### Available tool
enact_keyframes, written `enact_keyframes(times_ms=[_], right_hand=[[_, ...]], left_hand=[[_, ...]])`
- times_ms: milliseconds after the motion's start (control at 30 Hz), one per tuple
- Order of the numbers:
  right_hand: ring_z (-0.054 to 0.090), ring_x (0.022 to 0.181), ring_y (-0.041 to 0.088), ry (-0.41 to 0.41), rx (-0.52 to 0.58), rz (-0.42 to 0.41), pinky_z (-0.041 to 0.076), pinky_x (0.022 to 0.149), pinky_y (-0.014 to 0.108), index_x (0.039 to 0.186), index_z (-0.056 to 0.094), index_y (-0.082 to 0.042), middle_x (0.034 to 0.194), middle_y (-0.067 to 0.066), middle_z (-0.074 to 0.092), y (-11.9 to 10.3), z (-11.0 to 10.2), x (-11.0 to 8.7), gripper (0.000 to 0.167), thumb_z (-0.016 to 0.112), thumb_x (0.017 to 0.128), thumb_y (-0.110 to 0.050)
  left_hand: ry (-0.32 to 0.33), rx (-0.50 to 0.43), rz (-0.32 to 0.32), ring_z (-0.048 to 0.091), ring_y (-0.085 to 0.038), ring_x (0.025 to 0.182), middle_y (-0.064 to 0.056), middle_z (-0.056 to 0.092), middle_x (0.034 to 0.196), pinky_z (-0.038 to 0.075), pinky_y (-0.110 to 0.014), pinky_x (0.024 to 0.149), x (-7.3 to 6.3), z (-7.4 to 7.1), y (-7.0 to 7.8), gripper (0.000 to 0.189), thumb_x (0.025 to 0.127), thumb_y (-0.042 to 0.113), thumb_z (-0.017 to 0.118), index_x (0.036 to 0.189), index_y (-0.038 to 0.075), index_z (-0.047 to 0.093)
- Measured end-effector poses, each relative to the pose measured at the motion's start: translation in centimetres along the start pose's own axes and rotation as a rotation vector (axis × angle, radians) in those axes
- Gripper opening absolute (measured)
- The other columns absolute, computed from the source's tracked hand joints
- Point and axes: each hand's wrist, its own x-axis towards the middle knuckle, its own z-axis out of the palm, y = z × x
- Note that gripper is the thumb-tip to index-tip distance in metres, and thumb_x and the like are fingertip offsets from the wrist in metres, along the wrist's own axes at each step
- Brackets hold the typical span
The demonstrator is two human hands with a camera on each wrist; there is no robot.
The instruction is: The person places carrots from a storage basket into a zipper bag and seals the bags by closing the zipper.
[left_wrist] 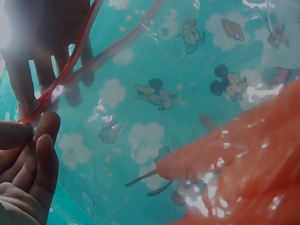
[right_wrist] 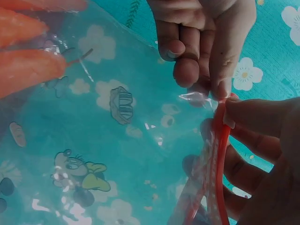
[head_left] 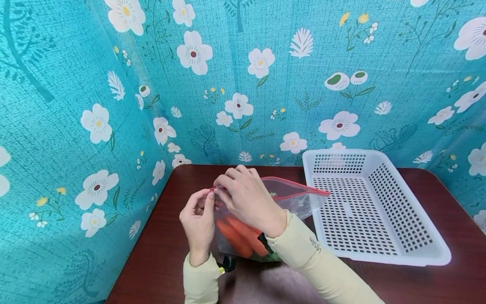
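Note:
A clear zip bag (head_left: 303,204) with a red zip edge holds several carrots (head_left: 237,238) and something green low down. My left hand (head_left: 199,217) pinches the zip's left corner between thumb and fingers. Right beside it, my right hand (head_left: 244,196) pinches the same red strip, its thumb and fingers on either side. To the right of my hands the zip gapes. Through the left wrist view, the carrots (left_wrist: 234,164) lie behind shiny printed plastic. In the right wrist view the red zip (right_wrist: 220,159) runs down from the two thumbs.
A white perforated plastic basket (head_left: 345,211) stands on the dark red-brown table (head_left: 159,245), right of the bag, whose right corner overlaps its rim. A blue flowered cloth (head_left: 243,80) covers the walls behind and to the left.

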Motion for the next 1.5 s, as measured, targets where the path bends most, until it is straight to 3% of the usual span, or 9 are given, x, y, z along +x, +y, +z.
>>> enact_keyframes(times_ms=[267,600,1033,1500], right_hand=[[0.053,0.083,0.014,-0.003,-0.009,-0.004,0.044,0.074,0.033,0.094,0.072,-0.02,0.087,-0.005,0.067,0.05,-0.09,0.0,0.006,0.066,0.091,-0.022],[0.053,0.082,0.014,-0.009,-0.019,0.0,0.043,0.073,0.033,0.094,0.072,-0.021,0.087,-0.005,0.067,0.01,-0.01,-0.02,0.007,0.066,0.091,-0.023],[0.054,0.083,0.014,-0.018,-0.028,0.005,0.044,0.073,0.033,0.095,0.072,-0.021,0.088,-0.006,0.068,0.18,0.06,-0.05,0.008,0.065,0.091,-0.024],[0.054,0.084,0.015,-0.001,-0.045,-0.002,0.045,0.073,0.033,0.094,0.072,-0.021,0.088,-0.005,0.067,0.26,0.17,-0.06,0.007,0.066,0.091,-0.024]], left_hand=[[0.011,0.023,-0.009,0.063,-0.013,0.057,0.003,0.069,0.08,0.054,-0.02,0.055,-0.04,0.19,0.13,0.013,0.086,-0.005,0.065,0.098,-0.011,0.064],[0.015,0.017,0.04,0.063,-0.015,0.056,0.0,0.069,0.081,0.053,-0.019,0.055,-0.08,0.26,0.17,0.012,0.085,-0.009,0.065,0.097,-0.011,0.064],[0.026,0.04,0.054,0.062,-0.014,0.055,-0.016,0.068,0.076,0.053,-0.019,0.053,-0.06,0.4,0.18,0.011,0.085,-0.009,0.065,0.096,-0.01,0.065],[0.035,0.053,0.02,0.063,-0.012,0.055,-0.023,0.066,0.076,0.052,-0.019,0.053,-0.06,0.35,0.2,0.011,0.086,-0.007,0.065,0.096,-0.009,0.066]])
